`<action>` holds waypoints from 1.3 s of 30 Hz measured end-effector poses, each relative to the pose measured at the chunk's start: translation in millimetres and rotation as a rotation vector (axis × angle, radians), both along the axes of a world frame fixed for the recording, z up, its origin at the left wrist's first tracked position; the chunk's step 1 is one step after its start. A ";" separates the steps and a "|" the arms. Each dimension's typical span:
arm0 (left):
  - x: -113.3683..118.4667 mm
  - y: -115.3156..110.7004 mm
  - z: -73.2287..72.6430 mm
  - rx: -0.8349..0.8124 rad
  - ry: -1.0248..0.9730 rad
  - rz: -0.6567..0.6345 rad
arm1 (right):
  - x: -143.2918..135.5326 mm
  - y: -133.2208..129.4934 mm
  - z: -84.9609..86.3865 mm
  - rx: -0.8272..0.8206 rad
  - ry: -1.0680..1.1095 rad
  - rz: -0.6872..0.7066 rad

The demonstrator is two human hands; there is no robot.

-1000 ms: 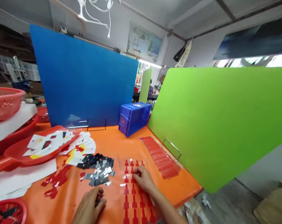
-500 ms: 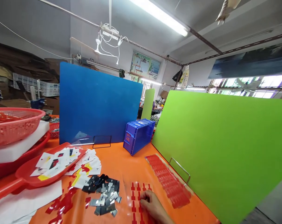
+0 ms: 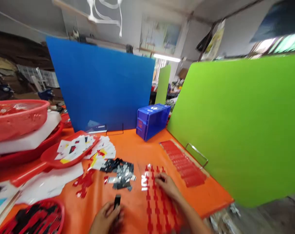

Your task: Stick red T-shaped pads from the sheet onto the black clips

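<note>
My left hand [image 3: 105,218], at the bottom of the view, pinches a small black metal plate [image 3: 117,201] that stands up between thumb and fingers. My right hand [image 3: 169,186] rests over the right part of a sheet of red T-shaped stickers [image 3: 148,208]. Its fingertips are pressed together at the upper rows; whatever is between them is hidden. Ahead of my left hand lies a loose pile of black and silver metal plates [image 3: 123,175]. Left of that pile, loose red pieces [image 3: 84,183] are scattered on the orange table [image 3: 135,152].
A red scoop [image 3: 48,159] holds white cards. Red baskets [image 3: 20,120] stand at the left; a red bowl [image 3: 61,216] of black and red pieces is near. A blue bin [image 3: 141,126], a blue panel [image 3: 101,87] and a green panel [image 3: 235,123] border the table. Another red sheet [image 3: 184,162] lies right.
My left hand has come into view with a black metal plate. The view has tilted down, showing more of the near table. My right hand stays over the sticker sheet.
</note>
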State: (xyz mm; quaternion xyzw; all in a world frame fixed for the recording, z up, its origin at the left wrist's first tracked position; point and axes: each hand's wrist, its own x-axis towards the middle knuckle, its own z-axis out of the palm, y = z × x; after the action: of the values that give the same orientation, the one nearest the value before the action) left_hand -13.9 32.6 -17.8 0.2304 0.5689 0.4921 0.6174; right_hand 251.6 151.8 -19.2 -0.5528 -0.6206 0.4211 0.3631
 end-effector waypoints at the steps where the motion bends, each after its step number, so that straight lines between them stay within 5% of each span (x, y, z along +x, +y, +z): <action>1: 3.6 -4.0 3.1 -0.016 -0.083 0.029 | 1.0 -0.4 -0.2 -0.005 0.003 0.009; 8: 21.0 -2.1 15.6 -0.097 -0.178 0.021 | 8.3 -0.9 -13.6 0.038 -0.073 -0.012; 19: 34.9 9.6 20.2 -0.080 -0.163 -0.057 | 8.0 -5.6 -8.5 0.039 -0.075 0.007; 26: 9.3 8.7 29.8 0.205 0.676 -0.221 | 7.6 -6.7 -8.3 0.032 -0.071 0.002; 31: -1.9 6.3 49.0 0.398 1.024 -0.235 | 9.9 -7.7 -11.5 0.036 -0.092 0.016; 39: 0.9 2.4 11.5 0.373 1.171 -0.335 | 9.4 -5.4 -16.5 0.042 -0.110 -0.010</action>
State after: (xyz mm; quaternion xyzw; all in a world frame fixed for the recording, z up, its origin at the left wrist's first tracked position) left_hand -12.9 35.0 -6.3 0.6506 0.6734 0.2721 0.2220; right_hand 261.0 146.3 -35.7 -0.5703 -0.6457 0.3751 0.3422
